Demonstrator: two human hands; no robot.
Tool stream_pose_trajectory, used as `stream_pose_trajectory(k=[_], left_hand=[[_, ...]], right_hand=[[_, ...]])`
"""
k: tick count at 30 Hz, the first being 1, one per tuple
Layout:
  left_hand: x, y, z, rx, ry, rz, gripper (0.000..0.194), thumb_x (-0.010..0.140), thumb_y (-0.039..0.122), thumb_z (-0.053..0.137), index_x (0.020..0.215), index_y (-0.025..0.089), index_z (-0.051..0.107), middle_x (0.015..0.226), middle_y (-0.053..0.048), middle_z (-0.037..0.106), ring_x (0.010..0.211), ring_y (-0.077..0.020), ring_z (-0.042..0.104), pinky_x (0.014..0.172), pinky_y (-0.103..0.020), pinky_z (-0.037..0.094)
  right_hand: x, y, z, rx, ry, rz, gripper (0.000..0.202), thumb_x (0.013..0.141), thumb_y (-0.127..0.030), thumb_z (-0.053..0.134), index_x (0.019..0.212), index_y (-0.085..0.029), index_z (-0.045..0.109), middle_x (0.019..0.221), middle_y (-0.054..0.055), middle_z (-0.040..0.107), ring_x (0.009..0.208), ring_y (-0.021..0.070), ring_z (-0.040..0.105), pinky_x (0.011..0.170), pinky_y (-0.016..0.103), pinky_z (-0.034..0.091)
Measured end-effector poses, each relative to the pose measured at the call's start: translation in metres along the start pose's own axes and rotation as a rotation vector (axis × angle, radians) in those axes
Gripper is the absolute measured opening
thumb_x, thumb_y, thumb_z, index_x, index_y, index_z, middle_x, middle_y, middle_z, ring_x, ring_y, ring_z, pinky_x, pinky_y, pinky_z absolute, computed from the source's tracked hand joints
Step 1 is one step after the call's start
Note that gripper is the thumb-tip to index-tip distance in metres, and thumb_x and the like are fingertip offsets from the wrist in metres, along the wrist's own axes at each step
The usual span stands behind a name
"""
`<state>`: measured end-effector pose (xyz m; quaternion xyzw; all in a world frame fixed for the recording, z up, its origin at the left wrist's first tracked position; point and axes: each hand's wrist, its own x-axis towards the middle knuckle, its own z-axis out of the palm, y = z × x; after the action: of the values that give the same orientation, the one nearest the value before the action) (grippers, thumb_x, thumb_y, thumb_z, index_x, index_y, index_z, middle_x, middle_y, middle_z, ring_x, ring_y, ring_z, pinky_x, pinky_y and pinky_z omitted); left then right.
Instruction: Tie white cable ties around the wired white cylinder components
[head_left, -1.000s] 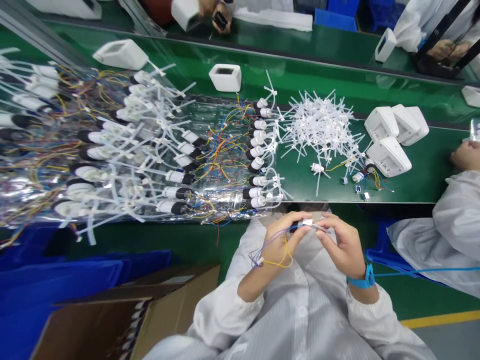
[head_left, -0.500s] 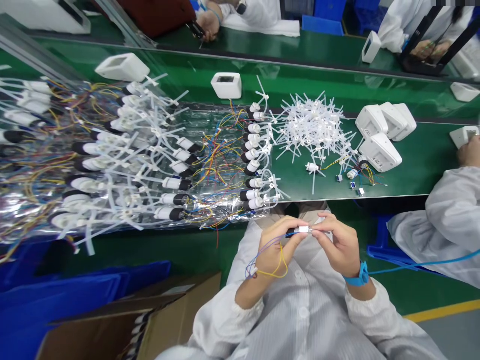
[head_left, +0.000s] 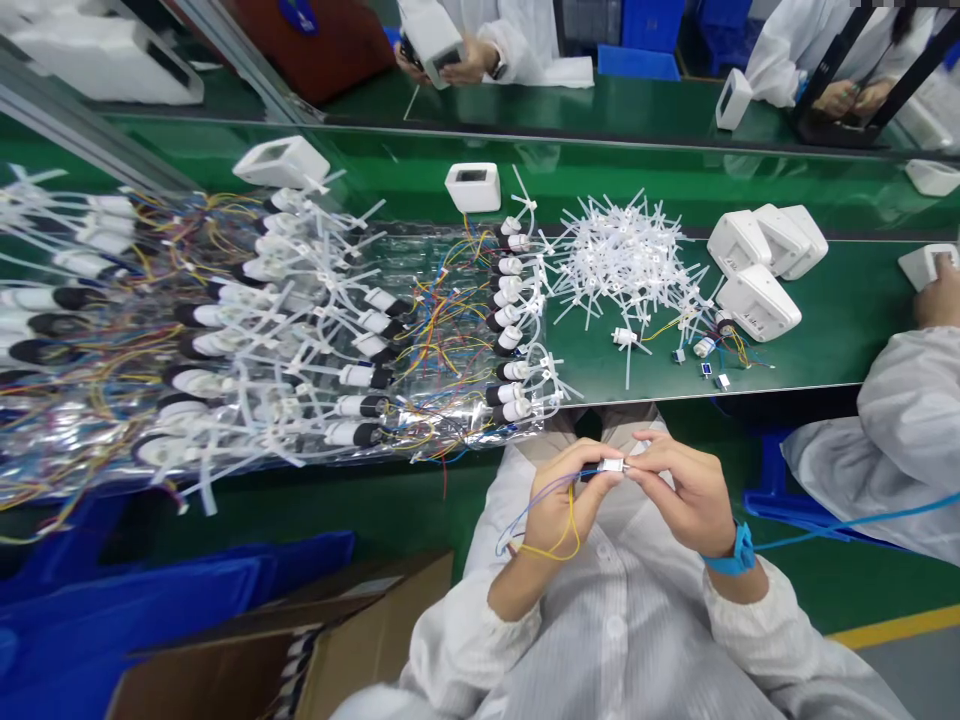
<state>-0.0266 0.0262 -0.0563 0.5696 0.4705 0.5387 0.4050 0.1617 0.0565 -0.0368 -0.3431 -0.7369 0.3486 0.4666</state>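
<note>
Wired part (head_left: 612,465) sits just off the near edge of the bench (head_left: 847,325), pinched by the left hand (head_left: 546,520); the right hand's (head_left: 694,495) fingertips meet its end, their grip unclear. White ties (head_left: 622,250) heap on the bench.

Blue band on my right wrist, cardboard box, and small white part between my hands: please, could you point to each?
Blue band (head_left: 736,556): head view, its outer side.
Cardboard box (head_left: 371,652): head view, its right flap.
White part (head_left: 611,465): head view, its upper face.
</note>
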Motion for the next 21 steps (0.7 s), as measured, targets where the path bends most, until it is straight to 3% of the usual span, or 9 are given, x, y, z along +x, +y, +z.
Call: stream_pose_trajectory(k=[8, 15, 21], left_hand=[[0.009, 0.005, -0.001, 0.062, -0.01, 0.052, 0.009, 0.105, 0.03, 0.076, 0.106, 0.022, 0.081, 0.097, -0.004, 0.083, 0.087, -0.0191, 0.077, 0.079, -0.028, 0.06], [0.012, 0.001, -0.003, 0.082, 0.02, 0.215, 0.008, 0.106, 0.027, 0.075, 0.11, 0.023, 0.081, 0.107, -0.007, 0.085, 0.1, -0.0216, 0.08, 0.089, -0.032, 0.063], [0.01, 0.001, -0.005, 0.102, 0.021, 0.213, 0.01, 0.104, 0.022, 0.078, 0.113, 0.025, 0.082, 0.107, -0.004, 0.086, 0.097, -0.0188, 0.08, 0.088, -0.028, 0.062]], right_hand=[[0.003, 0.0, -0.002, -0.014, 0.007, 0.039, 0.013, 0.106, -0.018, 0.071, 0.108, -0.026, 0.081, 0.095, 0.001, 0.085, 0.084, 0.0206, 0.081, 0.111, 0.052, 0.066], [0.003, 0.005, -0.001, 0.017, 0.064, 0.038, 0.011, 0.105, -0.019, 0.075, 0.107, -0.026, 0.082, 0.096, 0.0, 0.085, 0.088, 0.0198, 0.081, 0.113, 0.049, 0.064], [0.0, 0.002, 0.006, 0.021, 0.104, 0.071, 0.011, 0.105, -0.019, 0.073, 0.104, -0.027, 0.081, 0.095, 0.0, 0.085, 0.09, 0.0207, 0.081, 0.111, 0.048, 0.065]])
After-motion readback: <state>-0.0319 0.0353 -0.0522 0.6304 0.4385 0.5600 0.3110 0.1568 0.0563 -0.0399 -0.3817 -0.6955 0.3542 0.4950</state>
